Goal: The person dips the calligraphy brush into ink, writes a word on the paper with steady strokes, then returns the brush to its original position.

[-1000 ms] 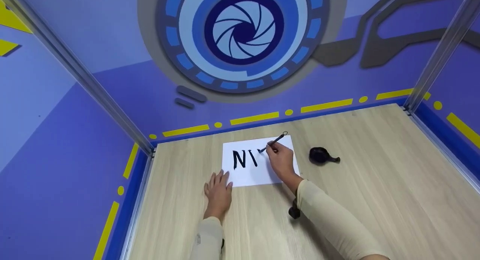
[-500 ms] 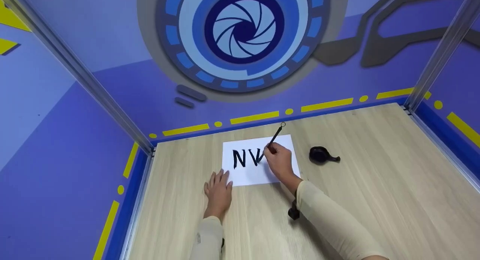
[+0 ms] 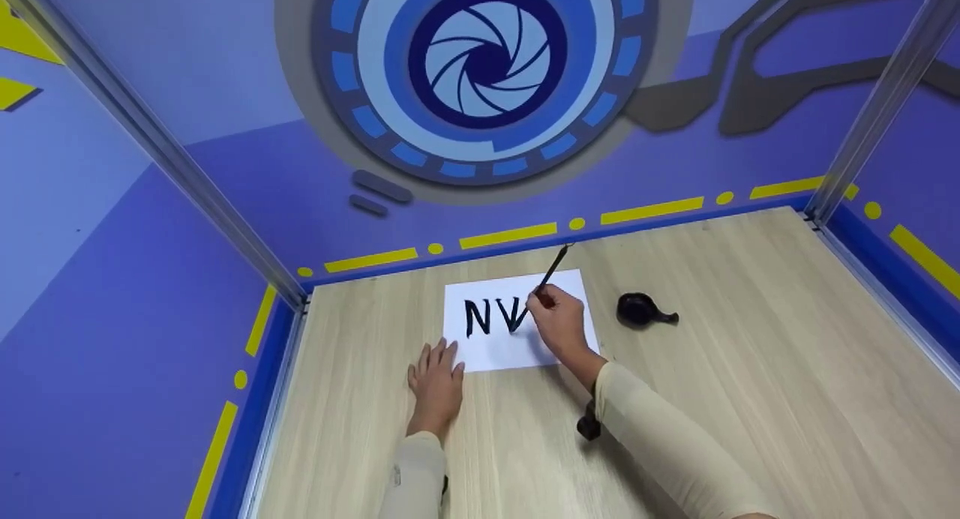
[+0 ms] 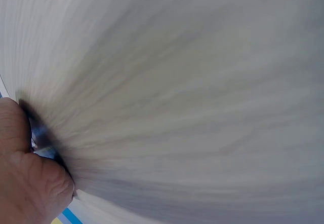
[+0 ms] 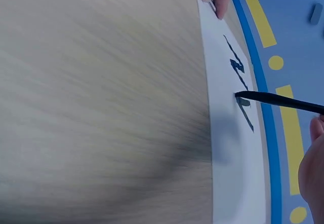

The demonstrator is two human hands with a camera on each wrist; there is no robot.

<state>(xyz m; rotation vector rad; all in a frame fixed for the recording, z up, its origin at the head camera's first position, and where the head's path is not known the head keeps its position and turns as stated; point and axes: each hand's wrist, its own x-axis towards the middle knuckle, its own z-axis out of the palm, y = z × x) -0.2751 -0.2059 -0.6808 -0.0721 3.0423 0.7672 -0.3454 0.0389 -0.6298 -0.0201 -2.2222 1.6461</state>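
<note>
A sheet of white paper [image 3: 487, 358] lies on the wooden table, bearing a black letter N [image 3: 478, 318] and, right of it, a V-shaped pair of strokes [image 3: 507, 313]. My right hand [image 3: 559, 320] pinches a dark writing brush [image 3: 553, 269] that slants up and away, with a small loop at its top end. In the right wrist view the brush tip [image 5: 239, 95] meets the paper at the foot of the V. My left hand [image 3: 437, 384] rests flat with fingers spread, its fingertips at the paper's lower left corner. The left wrist view shows part of that hand [image 4: 30, 168] and the table.
A small black dish with a short handle [image 3: 637, 310] stands on the table [image 3: 720, 339] to the right of the paper. Purple-blue walls [image 3: 247, 189] with yellow dashes rise behind and at both sides. A black device [image 3: 589, 424] hangs under my right wrist.
The right hand has drawn a second slanting stroke downward to the left, turning the single line beside the N into a V. The brush stands steeper. The left hand has stayed put.
</note>
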